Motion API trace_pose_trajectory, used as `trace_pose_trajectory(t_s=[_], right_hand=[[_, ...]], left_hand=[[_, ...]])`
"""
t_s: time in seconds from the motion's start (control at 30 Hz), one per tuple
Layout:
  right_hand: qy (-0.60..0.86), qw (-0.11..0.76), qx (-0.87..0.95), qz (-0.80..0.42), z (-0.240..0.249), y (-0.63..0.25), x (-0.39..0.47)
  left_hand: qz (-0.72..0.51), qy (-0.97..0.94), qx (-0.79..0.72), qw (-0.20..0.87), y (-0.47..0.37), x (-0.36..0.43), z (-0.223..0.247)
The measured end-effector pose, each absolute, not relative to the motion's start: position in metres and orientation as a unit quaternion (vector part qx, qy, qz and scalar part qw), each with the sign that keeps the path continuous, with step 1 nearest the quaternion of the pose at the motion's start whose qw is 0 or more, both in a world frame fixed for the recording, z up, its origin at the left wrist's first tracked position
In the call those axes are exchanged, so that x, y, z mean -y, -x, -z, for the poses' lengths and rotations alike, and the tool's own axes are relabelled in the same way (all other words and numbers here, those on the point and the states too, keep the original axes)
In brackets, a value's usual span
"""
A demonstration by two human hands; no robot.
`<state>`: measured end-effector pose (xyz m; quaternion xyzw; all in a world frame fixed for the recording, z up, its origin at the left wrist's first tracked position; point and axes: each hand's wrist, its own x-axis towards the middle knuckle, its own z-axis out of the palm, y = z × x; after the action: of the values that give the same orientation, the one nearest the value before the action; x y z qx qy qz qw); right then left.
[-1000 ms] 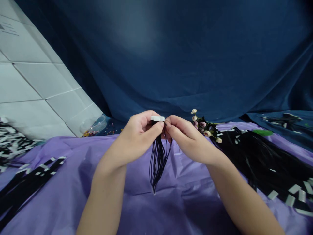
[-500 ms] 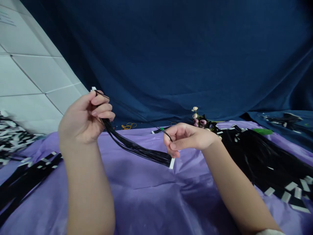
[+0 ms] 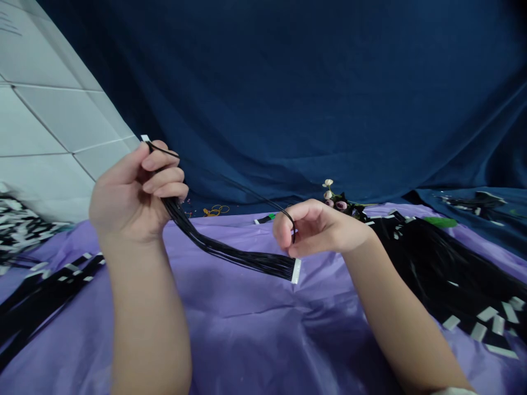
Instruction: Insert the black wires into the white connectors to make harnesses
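My left hand (image 3: 138, 203) is closed around a bundle of black wires (image 3: 230, 255) near one end, its fingers curled in and a small white plug (image 3: 145, 138) poking out above the thumb. The bundle sags across to a wider white plug (image 3: 296, 271) just below my right hand (image 3: 329, 233). That hand is curled, with one single wire (image 3: 255, 194) caught at its fingers; how firmly they press, I cannot tell.

I judge this step to be keeping that wire apart from the bundle, both raised over the purple sheet (image 3: 247, 340). Moving it from here would call for a light, even pull with the left grip steady, since a tug might strain the plug or tangle the strands.

I can make out no container. More plugged wires lie loose in a pile (image 3: 444, 269) on my right, near some small flowers (image 3: 341, 205), and in flat bundles (image 3: 41, 299) on my left, beside a jumbled heap (image 3: 20, 227).
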<state>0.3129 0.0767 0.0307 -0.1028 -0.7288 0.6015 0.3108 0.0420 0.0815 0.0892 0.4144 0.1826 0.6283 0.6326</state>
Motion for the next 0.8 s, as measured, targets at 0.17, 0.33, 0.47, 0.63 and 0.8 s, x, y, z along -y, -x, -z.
trace_pose_trajectory(t_s=[0.17, 0.33, 0.47, 0.63, 0.8], right_hand=[[0.192, 0.312, 0.724, -0.585, -0.03, -0.303, -0.074], [0.224, 0.316, 0.704, -0.595, -0.023, -0.288, -0.073], [0.217, 0.402, 0.694, -0.557, -0.018, -0.277, -0.073], [0.275, 0.544, 0.692, -0.388, -0.024, -0.283, -0.071], [0.292, 0.54, 0.724, -0.315, -0.034, -0.294, -0.065]], left_hand=[[-0.684, -0.412, -0.201, 0.568, -0.056, -0.081, -0.09], [-0.665, -0.461, -0.313, 0.497, -0.072, -0.086, -0.084], [-0.577, -0.559, -0.327, 0.497, -0.099, -0.081, -0.074], [-0.539, -0.614, -0.332, 0.472, -0.125, -0.071, -0.066], [-0.521, -0.623, -0.349, 0.467, -0.127, -0.067, -0.066]])
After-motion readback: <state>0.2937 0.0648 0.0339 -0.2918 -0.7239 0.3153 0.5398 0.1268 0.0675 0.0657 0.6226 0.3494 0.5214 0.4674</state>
